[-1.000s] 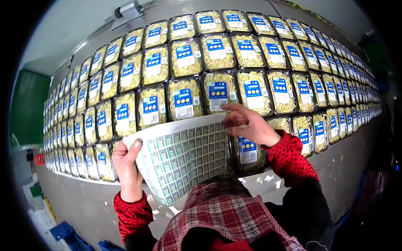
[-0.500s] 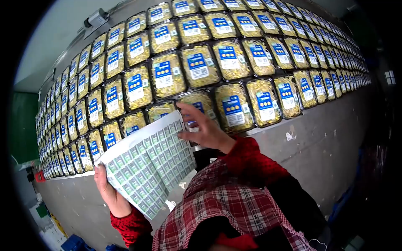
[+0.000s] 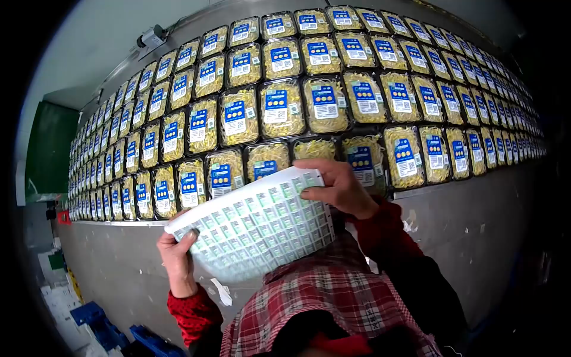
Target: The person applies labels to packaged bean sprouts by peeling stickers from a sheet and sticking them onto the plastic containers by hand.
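Observation:
A white sheet of small green-and-grey stickers (image 3: 262,223) is held up in front of me, its lower edge blurred. My left hand (image 3: 176,253) pinches its left corner, thumb on top. At the upper right corner, my right hand (image 3: 340,187) grips the sheet between thumb and fingers. Just beyond it sit black trays of bean sprouts (image 3: 273,110) with blue-and-white labels, packed in long rows. Some of them also carry a small sticker near a corner. The sheet and my right hand cover parts of the nearest row.
The trays stand on a metal table (image 3: 134,224) whose front edge runs before me. A grey device (image 3: 152,37) is mounted at the back left. Blue crates (image 3: 98,324) lie at lower left, and a paper scrap (image 3: 222,292) shows below the sheet.
My right hand has closed on the sheet's upper right corner, where its fingers were apart before. The sheet has turned more level, and the view has shifted so the trays sit lower.

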